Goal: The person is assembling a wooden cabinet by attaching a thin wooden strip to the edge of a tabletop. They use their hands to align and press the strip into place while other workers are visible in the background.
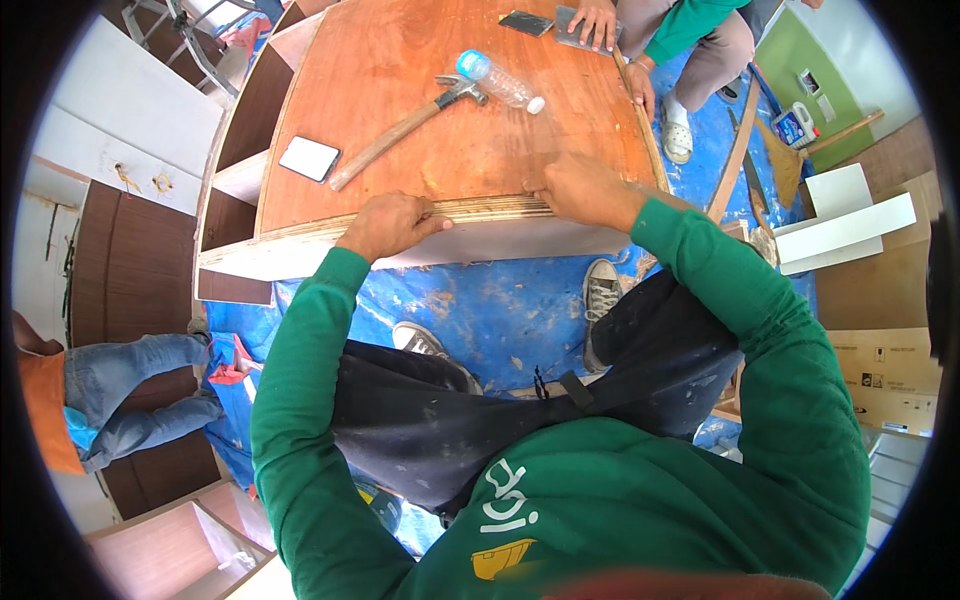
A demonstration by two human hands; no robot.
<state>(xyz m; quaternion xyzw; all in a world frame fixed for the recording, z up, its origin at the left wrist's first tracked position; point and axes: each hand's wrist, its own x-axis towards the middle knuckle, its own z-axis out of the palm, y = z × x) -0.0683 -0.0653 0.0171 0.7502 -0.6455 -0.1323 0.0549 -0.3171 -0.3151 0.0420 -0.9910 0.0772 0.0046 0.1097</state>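
A broad plywood panel (pixel 450 150) with an orange-brown face tops a low cabinet in front of me. At its near edge, my left hand (pixel 390 222) is closed, its fingers curled over the layered edge and the thumb pointing right. My right hand (pixel 585 190) is also closed, fingertips pinched together at the same edge farther right; whatever is in them is too small to make out. Between and beyond my hands lies a claw hammer (pixel 400 133) with a wooden handle. A clear plastic bottle (pixel 505 85) with a blue label lies beside its head.
A phone (pixel 310 159) rests near the panel's left side. At the far right a co-worker's hand (pixel 595 22) touches a dark flat block (pixel 575 32). Blue sheeting (pixel 500 310) covers the floor. White boards (pixel 845 220) lie right; another person in jeans (pixel 145 385) is left.
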